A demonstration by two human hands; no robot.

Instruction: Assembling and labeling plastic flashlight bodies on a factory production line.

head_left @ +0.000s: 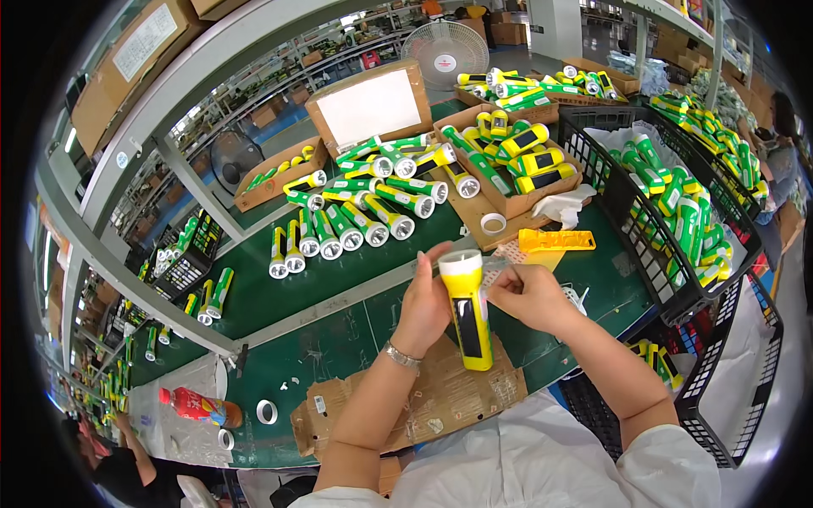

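Note:
A yellow and white flashlight (471,330) with a dark panel on its side stands tilted in front of me, its white head up. My left hand (425,306) holds it from the left, thumb raised beside the head. At the flashlight's right side, my right hand (532,298) is closed in a pinch; a pale scrap shows at its fingertips, too small to name. Just behind the hands lie a sheet of small stickers (511,251) and a yellow plastic tray-like piece (555,240). Beneath the flashlight is a flattened cardboard sheet (356,406).
Rows of green and yellow flashlights (364,227) lie beyond a metal rail. An open carton (518,203) and a black crate (614,182) hold several more. A tape roll (266,412) and a red drink bottle (199,407) are at the left. A metal shelf frame (152,127) rises there.

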